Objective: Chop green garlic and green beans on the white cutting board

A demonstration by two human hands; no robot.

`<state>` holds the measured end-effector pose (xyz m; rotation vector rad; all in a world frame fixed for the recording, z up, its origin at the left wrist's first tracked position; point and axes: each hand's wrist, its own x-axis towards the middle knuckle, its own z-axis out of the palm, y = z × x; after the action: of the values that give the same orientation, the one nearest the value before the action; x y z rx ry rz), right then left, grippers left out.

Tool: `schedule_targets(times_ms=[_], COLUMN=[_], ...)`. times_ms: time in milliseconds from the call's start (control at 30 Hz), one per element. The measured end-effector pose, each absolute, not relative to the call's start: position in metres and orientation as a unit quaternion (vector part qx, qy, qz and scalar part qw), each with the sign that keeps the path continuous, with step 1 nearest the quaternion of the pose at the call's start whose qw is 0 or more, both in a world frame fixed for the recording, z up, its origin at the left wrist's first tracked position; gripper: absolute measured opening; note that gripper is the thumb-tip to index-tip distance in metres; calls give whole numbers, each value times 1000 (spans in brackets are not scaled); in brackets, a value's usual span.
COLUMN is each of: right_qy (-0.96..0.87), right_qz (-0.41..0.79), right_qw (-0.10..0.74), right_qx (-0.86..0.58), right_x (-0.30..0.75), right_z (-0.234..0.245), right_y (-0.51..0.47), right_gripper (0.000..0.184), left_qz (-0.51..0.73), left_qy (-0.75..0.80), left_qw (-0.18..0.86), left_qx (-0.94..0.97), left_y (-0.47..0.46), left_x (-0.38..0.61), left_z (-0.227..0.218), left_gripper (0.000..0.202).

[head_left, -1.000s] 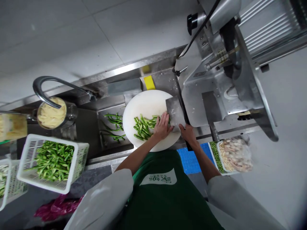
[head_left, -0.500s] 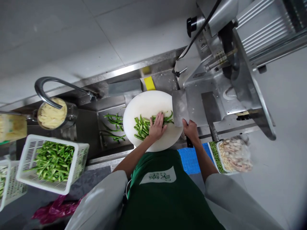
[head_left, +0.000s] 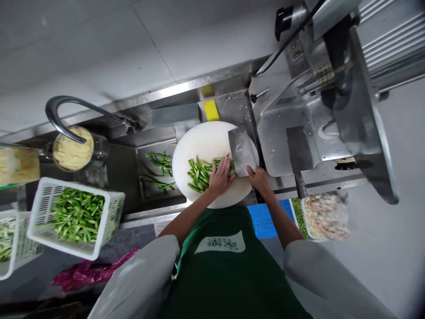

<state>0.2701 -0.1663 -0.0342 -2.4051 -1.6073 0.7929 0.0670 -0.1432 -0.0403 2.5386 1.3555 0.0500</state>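
Note:
On the round white cutting board [head_left: 199,137] lies a pile of long green chili peppers [head_left: 198,175]. My left hand [head_left: 220,176] rests on the right end of the pile, its fingers stretched out and lying over the peppers. My right hand [head_left: 260,180] grips a cleaver [head_left: 241,150] where handle meets blade; the handle is mostly hidden. The broad blade lies tilted over the right part of the board, covering the pepper ends close to my left fingertips. More green peppers [head_left: 159,170] lie in the metal tray just left of the board.
At left stand a white basket [head_left: 109,212] of green peppers and a pot [head_left: 101,153] of pale slices under a curved faucet [head_left: 63,99]. A yellow sponge [head_left: 211,110] lies behind the board. A slicing machine [head_left: 279,146] with a second cleaver [head_left: 299,148] occupies the right.
The cleaver has moved left from the board's right edge onto the board, over the pepper ends. My left hand stays on the pile. The whole view has shifted slightly.

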Motion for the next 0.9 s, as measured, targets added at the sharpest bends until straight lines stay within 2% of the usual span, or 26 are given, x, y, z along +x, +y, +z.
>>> schedule_targets(times_ms=[300,500,600,900], right_qy=[-517,-521,-513,-541], right_qz=[298,280,307,318], right_qw=[55,98,108,82], right_qx=[-800,-800,-794,-774], right_x=[234,293,323,332], right_z=[-17,-11,-12,-21], right_y=[-138,-142,-139,-127], right_gripper=[52,51,51,42], left_qz=[33,81,108,55], left_qy=[460,472,465,408], left_qw=[158,188,181,161], left_qx=[873,858,860,897], left_y=[-142,-141,-139,-137], left_x=[64,62,73,103], left_z=[-39,-30,-25,-42], left_gripper=[71,66,65,71])
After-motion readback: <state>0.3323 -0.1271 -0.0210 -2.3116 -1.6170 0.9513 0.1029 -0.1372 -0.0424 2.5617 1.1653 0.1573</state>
